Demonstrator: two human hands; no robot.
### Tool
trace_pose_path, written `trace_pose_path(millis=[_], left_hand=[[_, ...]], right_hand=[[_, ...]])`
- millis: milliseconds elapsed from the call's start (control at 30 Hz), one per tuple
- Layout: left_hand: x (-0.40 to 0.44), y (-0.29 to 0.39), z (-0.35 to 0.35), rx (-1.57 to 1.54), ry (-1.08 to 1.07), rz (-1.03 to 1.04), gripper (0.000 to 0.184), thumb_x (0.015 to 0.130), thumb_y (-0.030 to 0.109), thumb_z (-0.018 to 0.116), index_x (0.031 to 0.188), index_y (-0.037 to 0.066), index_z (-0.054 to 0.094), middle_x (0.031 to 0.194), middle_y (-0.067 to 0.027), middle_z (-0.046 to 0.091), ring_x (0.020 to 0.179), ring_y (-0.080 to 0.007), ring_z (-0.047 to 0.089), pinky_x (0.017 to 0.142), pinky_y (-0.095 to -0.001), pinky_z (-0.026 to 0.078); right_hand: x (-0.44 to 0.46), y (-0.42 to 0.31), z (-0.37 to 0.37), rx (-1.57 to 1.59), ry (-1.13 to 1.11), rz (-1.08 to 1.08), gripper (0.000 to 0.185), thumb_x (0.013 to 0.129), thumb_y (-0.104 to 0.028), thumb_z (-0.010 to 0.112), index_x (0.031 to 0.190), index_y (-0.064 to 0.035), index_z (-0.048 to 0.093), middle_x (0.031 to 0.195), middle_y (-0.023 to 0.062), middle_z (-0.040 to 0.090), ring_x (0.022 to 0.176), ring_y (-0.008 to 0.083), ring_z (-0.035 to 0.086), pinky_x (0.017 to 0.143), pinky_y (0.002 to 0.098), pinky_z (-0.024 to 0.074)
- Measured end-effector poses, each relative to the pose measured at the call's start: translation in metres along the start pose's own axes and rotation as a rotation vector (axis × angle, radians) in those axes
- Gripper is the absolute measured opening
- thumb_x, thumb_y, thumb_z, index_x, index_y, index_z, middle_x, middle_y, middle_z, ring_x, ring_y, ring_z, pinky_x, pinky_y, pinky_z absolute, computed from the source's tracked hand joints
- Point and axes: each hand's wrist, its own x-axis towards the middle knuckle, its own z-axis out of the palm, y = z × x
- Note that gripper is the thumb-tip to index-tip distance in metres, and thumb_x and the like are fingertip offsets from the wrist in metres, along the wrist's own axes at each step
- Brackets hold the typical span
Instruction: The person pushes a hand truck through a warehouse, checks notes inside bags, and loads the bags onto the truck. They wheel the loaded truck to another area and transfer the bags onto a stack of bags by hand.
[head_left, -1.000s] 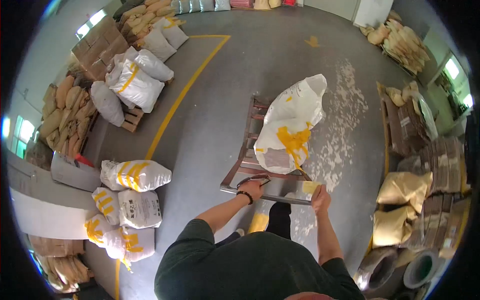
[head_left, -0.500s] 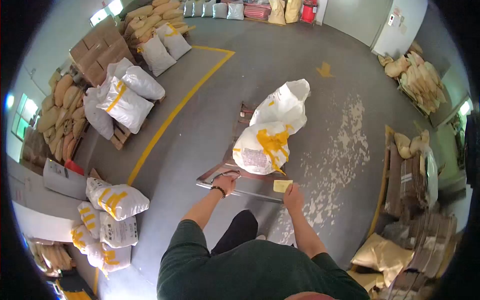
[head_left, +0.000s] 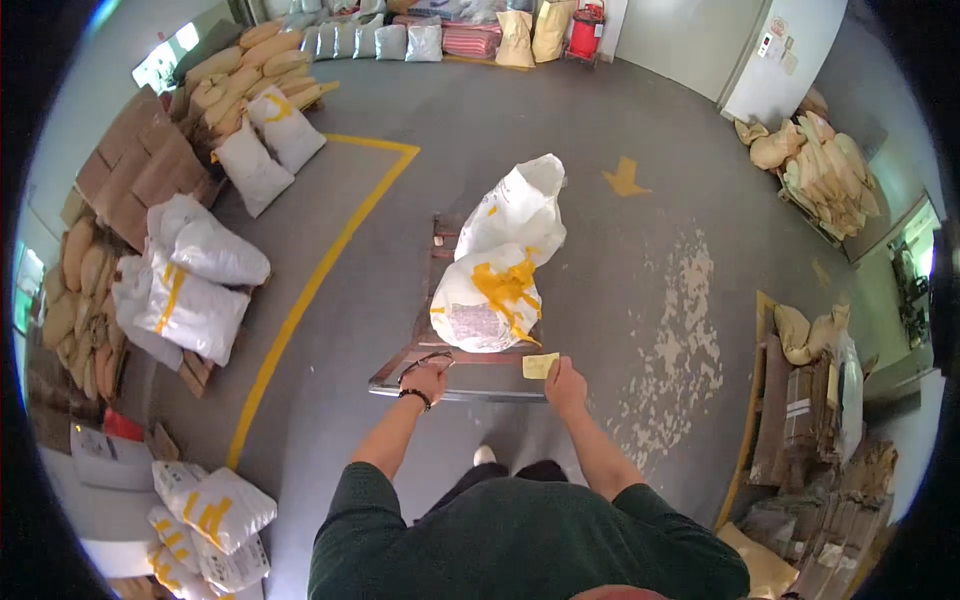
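Head view: the left hand (head_left: 425, 383) curls its fingers around the handlebar (head_left: 480, 396), beside a thin dark-rimmed item (head_left: 441, 355); the right hand's (head_left: 567, 386) fingers pinch a yellow card (head_left: 540, 366) at the bar's other end. Beyond, a taped white sack (head_left: 478, 308) rests on the trolley (head_left: 441, 250), touching an open-mouthed sack (head_left: 512, 218) farther off.

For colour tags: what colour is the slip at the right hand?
The slip is pale yellow; head view shows it.
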Motion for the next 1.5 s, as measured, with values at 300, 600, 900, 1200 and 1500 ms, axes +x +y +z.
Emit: trace_pose_path(millis=[300, 600, 900, 1200, 1500], left_hand=[[0.236, 0.017, -0.1, -0.053, 0.015, -0.039, 0.043, 0.09, 0.038, 0.037, 0.091, 0.007, 0.067, 0.093, -0.0175, 0.067, 0.088, -0.0345, 0.065, 0.078, -0.0467, 0.051], [0.471, 0.029, -0.191, -0.121, 0.014, -0.105, 0.041, 0.087, 0.033, 0.039, 0.098, 0.005, 0.067, 0.1, -0.0191, 0.065, 0.093, -0.0359, 0.063, 0.085, -0.0463, 0.048], [0.707, 0.03, -0.276, -0.124, 0.042, -0.14, 0.038, 0.085, 0.033, 0.043, 0.09, 0.006, 0.068, 0.093, -0.0183, 0.067, 0.086, -0.0338, 0.065, 0.079, -0.0461, 0.051], [0.935, 0.008, -0.377, -0.153, -0.028, -0.18, 0.037, 0.086, 0.034, 0.042, 0.094, 0.008, 0.067, 0.096, -0.0166, 0.067, 0.089, -0.0348, 0.065, 0.08, -0.0471, 0.051], [1.148, -0.062, -0.442, -0.17, 0.077, -0.224, 0.038, 0.086, 0.034, 0.042, 0.095, 0.006, 0.066, 0.096, -0.018, 0.066, 0.089, -0.0367, 0.064, 0.079, -0.048, 0.051]], right_hand=[[0.271, -0.044, 0.031, 0.042, 0.051, -0.14, 0.025, 0.094, -0.027, 0.04, 0.083, -0.005, 0.047, 0.062, 0.0206, 0.06, 0.058, 0.0393, 0.06, 0.054, 0.0497, 0.0473], [0.535, -0.073, 0.077, -0.048, -0.02, -0.201, 0.022, 0.093, -0.027, 0.041, 0.087, -0.0061, 0.046, 0.062, 0.0206, 0.06, 0.058, 0.0407, 0.06, 0.054, 0.0523, 0.0471], [0.797, -0.112, 0.123, -0.057, -0.031, -0.211, 0.025, 0.094, -0.03, 0.04, 0.09, -0.0065, 0.048, 0.064, 0.0217, 0.06, 0.06, 0.043, 0.06, 0.055, 0.0539, 0.0466], [1.046, -0.184, 0.174, -0.045, -0.092, -0.187, 0.025, 0.094, -0.031, 0.038, 0.091, -0.0077, 0.048, 0.069, 0.0235, 0.061, 0.066, 0.0437, 0.06, 0.057, 0.0543, 0.046], [1.265, -0.281, 0.241, 0.0, -0.094, -0.333, 0.021, 0.092, -0.027, 0.042, 0.088, -0.0073, 0.047, 0.066, 0.0224, 0.06, 0.063, 0.0435, 0.06, 0.056, 0.0544, 0.0457]])
